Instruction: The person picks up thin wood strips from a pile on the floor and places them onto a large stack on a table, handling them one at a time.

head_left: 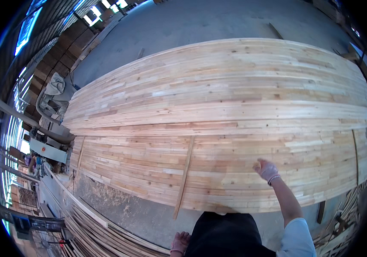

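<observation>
Below me lies a wide stack of pale jointed wood boards (pixel 217 85), made of many narrow strips. Over its near, lower part reaches my right hand (pixel 267 170), in a pinkish-white glove. Its fingers are bent together close to the wood; whether a small tan piece is between them I cannot make out. A thin wooden batten (pixel 185 175) lies across the near boards, left of that hand. My left hand (pixel 181 242), also gloved, hangs low beside my dark apron (pixel 222 233). Its fingers are loosely bent and slightly apart, with nothing seen in them.
More battens cross the near boards, one on the left (pixel 81 153) and one on the right (pixel 355 156). Long wood strips (pixel 102 231) lie at the lower left, near sawdust (pixel 106 195). A machine with a pale panel (pixel 48 150) and a pipe (pixel 29 118) stand left.
</observation>
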`<state>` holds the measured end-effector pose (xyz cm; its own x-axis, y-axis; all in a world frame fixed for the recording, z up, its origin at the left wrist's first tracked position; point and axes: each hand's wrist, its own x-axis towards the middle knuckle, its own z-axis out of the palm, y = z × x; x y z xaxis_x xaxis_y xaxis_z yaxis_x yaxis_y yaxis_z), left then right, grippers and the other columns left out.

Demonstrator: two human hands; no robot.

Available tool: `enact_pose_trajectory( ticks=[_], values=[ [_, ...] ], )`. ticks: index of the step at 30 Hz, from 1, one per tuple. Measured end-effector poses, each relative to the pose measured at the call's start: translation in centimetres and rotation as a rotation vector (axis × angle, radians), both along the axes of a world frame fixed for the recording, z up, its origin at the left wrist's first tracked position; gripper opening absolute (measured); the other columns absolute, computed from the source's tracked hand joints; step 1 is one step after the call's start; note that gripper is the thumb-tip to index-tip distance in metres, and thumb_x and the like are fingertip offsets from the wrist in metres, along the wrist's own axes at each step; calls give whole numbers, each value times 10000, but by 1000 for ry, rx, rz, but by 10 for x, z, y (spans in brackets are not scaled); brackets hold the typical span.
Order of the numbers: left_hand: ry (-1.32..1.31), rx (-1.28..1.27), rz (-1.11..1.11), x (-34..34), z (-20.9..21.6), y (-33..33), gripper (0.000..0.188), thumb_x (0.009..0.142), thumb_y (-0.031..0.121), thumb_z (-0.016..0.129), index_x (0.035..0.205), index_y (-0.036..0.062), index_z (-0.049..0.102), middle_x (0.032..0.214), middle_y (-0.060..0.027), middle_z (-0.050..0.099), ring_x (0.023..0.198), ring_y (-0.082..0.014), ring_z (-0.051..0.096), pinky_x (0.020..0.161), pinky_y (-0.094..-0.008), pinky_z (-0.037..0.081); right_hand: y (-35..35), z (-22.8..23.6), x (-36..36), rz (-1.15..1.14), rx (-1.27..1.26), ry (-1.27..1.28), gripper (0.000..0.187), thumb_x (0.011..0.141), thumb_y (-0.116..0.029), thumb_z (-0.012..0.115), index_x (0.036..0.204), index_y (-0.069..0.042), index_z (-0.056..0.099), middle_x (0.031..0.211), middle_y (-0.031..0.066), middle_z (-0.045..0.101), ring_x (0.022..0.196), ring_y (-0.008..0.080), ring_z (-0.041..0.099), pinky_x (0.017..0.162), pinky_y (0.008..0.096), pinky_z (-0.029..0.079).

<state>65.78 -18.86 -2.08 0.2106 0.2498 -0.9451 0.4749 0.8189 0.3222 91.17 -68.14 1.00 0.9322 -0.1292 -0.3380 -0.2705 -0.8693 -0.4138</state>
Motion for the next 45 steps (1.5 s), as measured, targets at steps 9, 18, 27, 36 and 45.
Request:
enact_pose_trajectory(
  ticks=[9, 18, 27, 36, 45],
  values=[
    [-46, -93, 16, 54, 50, -10, 471, 934, 546, 375, 697, 153, 482, 622, -17, 436, 588, -208, 409, 601, -370, 380, -26, 119, 216, 69, -560, -256, 846, 815, -541, 574, 1437, -83, 229, 1472, 147, 295, 1342, 290, 288, 1084, 429, 232],
    [-453, -153, -247, 255, 0, 9, 379, 915, 476, 514, 891, 105, 590, 858, -75, 640, 793, -258, 582, 774, -434, 488, -21, 69, 261, 31, -644, -140, 946, 783, -644, 507, 1461, -73, 177, 1531, 150, 140, 1426, 338, 55, 1135, 498, 13],
    [-624, 40, -529, 637, 48, -110, 388, 809, 541, 624, 965, 204, 509, 863, -16, 462, 739, -183, 427, 634, -357, 412, -35, 42, 264, 4, -658, -269, 887, 809, -624, 456, 1478, -108, 187, 1556, 108, 108, 1429, 355, 60, 1152, 521, 26],
    [-491, 198, -541, 662, 54, -154, 981, 642, 661, 690, 1425, 225, 288, 1460, -98, 244, 1226, -359, 320, 1022, -536, 277, -28, 50, 258, -68, -554, -429, 822, 718, -425, 667, 1388, -115, 306, 1451, 139, 286, 1374, 335, 222, 1142, 486, 115],
    [-598, 147, -453, 632, 40, -130, 813, 709, 595, 716, 1297, 120, 416, 1287, -98, 418, 1008, -275, 458, 901, -480, 406, -26, 83, 239, 38, -551, -310, 619, 761, -347, 621, 1281, -74, 428, 1366, 157, 429, 1312, 311, 355, 1092, 454, 236]
  ],
)
